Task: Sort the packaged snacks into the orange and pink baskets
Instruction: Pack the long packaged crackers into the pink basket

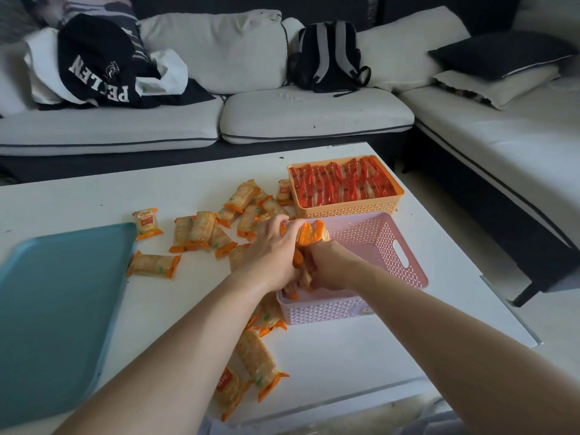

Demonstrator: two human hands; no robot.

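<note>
A pink basket (379, 243) stands on the white table, right of centre. Behind it, the orange basket (345, 210) is packed with several red-wrapped snacks (342, 183). Both hands meet over the pink basket's left end. My left hand (270, 252) and my right hand (326, 265) together grip a stack of orange-edged cracker packs (309, 235), holding it upright inside the basket. More orange-edged packs (201, 230) lie scattered on the table to the left, and several lie near the front edge (257, 362) under my left forearm.
A teal tray (53, 306) covers the table's left side. A white sofa (314, 114) with a black backpack (329, 56), dark clothing and cushions runs behind and to the right. The table's front edge (345, 397) is close to me.
</note>
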